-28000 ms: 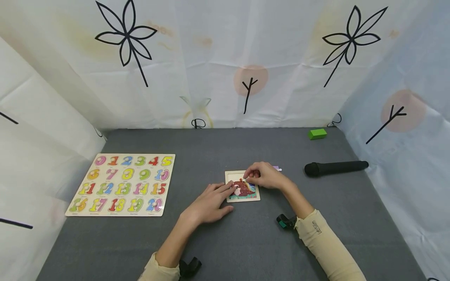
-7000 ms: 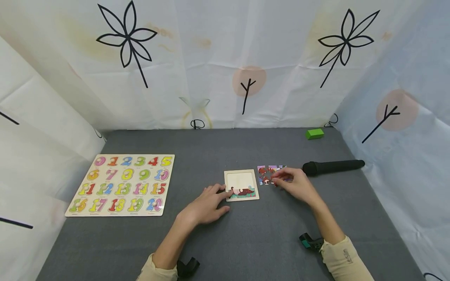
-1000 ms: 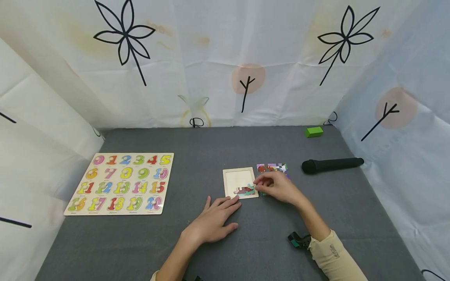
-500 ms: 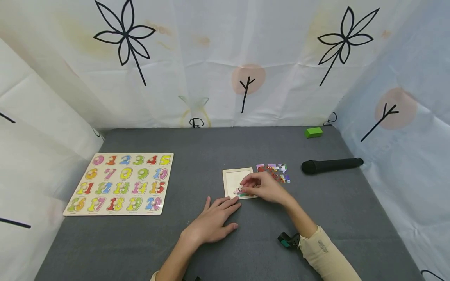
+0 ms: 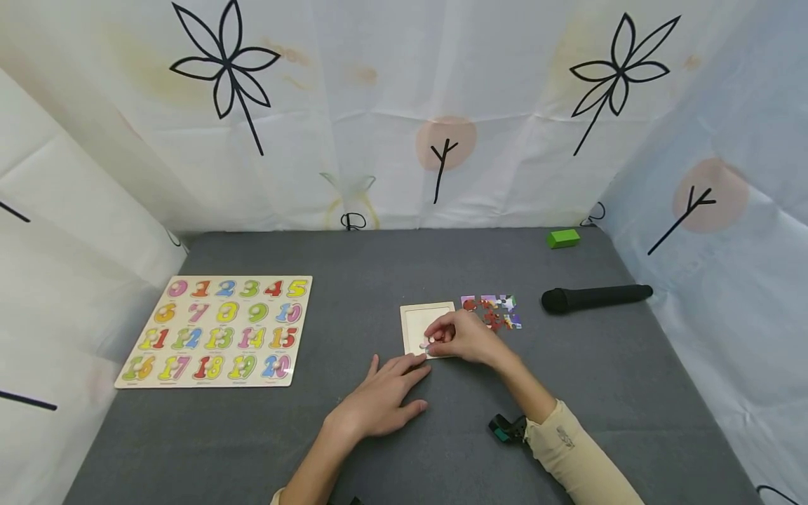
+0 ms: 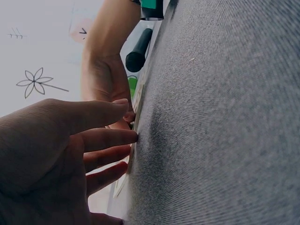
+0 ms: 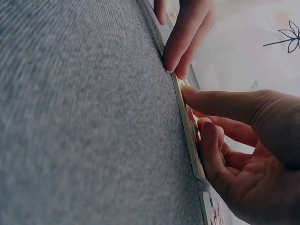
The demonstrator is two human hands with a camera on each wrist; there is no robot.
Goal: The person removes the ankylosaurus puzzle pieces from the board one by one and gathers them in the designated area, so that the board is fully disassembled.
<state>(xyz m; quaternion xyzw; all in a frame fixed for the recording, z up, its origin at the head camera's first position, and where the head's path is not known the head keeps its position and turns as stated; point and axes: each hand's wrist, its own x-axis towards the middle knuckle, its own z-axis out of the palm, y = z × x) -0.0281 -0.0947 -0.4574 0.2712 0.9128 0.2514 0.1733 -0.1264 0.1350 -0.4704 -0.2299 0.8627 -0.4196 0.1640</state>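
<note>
A small wooden puzzle tray [image 5: 415, 319] lies mid-table; its upper part shows bare wood. My right hand [image 5: 468, 339] is over the tray's lower part, thumb and index finger pinching a small puzzle piece [image 5: 425, 346] near the lower left corner. The fingers hide most of that piece and whatever else lies in the bottom row. In the right wrist view, the thumb touches the tray's edge [image 7: 188, 136]. My left hand [image 5: 379, 403] rests on the table with fingers extended, fingertips against the tray's front edge. Several loose puzzle pieces [image 5: 507, 301] lie right of the tray, partly hidden.
On the left lies a wooden number board [image 5: 214, 330] with coloured numerals. A black microphone [image 5: 596, 299] lies to the right, and a green block [image 5: 563, 238] sits at the back right. White printed cloth [image 5: 379, 91] bounds the grey table [image 5: 353, 266].
Over the last second, my right hand moved left from the tray's right edge to its lower left. Earlier, more picture pieces filled the tray; more now lie to its right.
</note>
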